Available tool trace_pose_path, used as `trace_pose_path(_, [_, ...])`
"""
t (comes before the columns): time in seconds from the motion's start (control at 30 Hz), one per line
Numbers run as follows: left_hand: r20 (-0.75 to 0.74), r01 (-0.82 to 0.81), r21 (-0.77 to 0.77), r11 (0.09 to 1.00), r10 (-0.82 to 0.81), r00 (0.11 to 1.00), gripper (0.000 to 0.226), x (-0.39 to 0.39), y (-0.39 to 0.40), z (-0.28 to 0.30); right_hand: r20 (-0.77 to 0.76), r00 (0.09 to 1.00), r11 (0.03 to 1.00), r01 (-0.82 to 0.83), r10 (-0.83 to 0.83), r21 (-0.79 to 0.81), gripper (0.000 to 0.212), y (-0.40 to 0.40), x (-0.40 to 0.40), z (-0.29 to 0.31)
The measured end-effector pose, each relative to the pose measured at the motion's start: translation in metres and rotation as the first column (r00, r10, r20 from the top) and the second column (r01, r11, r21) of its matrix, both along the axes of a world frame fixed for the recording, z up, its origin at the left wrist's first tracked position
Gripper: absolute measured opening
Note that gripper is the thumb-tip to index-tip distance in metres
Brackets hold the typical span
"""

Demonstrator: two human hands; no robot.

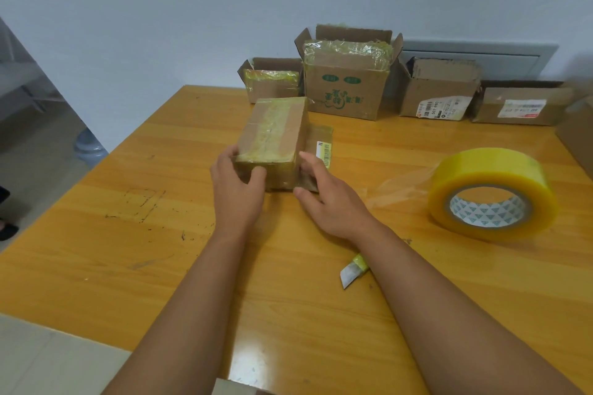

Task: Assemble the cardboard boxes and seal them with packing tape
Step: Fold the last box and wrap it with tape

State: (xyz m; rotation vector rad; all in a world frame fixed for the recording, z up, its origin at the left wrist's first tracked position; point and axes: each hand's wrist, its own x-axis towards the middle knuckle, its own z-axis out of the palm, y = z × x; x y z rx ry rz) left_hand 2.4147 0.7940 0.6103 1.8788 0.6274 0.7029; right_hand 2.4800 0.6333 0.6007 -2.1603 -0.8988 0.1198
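Observation:
A small cardboard box (pixel 272 135), wrapped in yellowish tape, stands on the wooden table (pixel 128 234) at the middle. My left hand (pixel 236 196) grips its near left corner, thumb across the front face. My right hand (pixel 333 202) lies against the box's right side with fairly straight fingers, beside a flat taped flap with a barcode label (pixel 323 146). A large roll of yellow packing tape (pixel 491 170) lies flat to the right, its loose clear end (pixel 401 189) trailing toward my right hand.
A small utility knife (pixel 353 269) lies under my right forearm. Several open cardboard boxes line the back edge by the wall: a small one (pixel 272 86), a tall printed one (pixel 346 90), and two with labels (pixel 436 93) (pixel 519 102). The floor drops off at left.

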Motion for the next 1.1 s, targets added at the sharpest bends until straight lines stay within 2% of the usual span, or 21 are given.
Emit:
trace_pose_path(0.13, [-0.029,0.024,0.143,0.989,-0.020,0.999,0.052,-0.007,-0.006,-0.006,-0.039,0.999,0.997,-0.004,0.007,0.080,0.050,0.000,-0.001,0.000])
trace_pose_path(0.27, [-0.027,0.015,0.192,0.981,-0.010,1.000,0.049,-0.006,-0.009,-0.008,0.017,0.993,0.980,0.113,-0.117,0.164,0.028,-0.001,-0.003,0.002])
trace_pose_path(0.33, [-0.027,0.008,0.216,0.976,-0.002,1.000,0.048,-0.006,-0.010,-0.008,0.040,0.987,0.967,0.146,-0.158,0.208,0.023,-0.001,-0.004,0.004])
trace_pose_path(0.57, [0.020,0.022,0.222,0.975,-0.027,0.999,0.041,-0.006,-0.011,-0.004,-0.013,0.984,0.953,0.177,-0.179,0.246,0.048,0.002,0.006,-0.001])
trace_pose_path(0.67, [0.145,0.091,0.206,0.974,-0.122,0.982,0.040,-0.010,-0.014,0.003,-0.105,0.962,0.882,0.272,-0.251,0.384,0.047,-0.002,0.010,0.002])
trace_pose_path(0.77, [0.293,0.119,0.237,0.964,-0.188,0.937,0.035,-0.012,-0.022,0.009,-0.079,0.952,0.840,0.298,-0.296,0.454,0.053,-0.005,0.011,0.004])
trace_pose_path(0.93, [0.404,0.063,0.324,0.944,-0.198,0.893,0.004,-0.009,-0.022,0.003,0.036,0.960,0.875,0.238,-0.278,0.422,0.043,-0.003,0.009,0.001])
trace_pose_path(1.1, [0.391,0.085,0.298,0.951,-0.203,0.898,0.010,-0.007,-0.022,0.003,0.039,0.955,0.865,0.250,-0.295,0.435,0.036,-0.002,0.010,0.000])
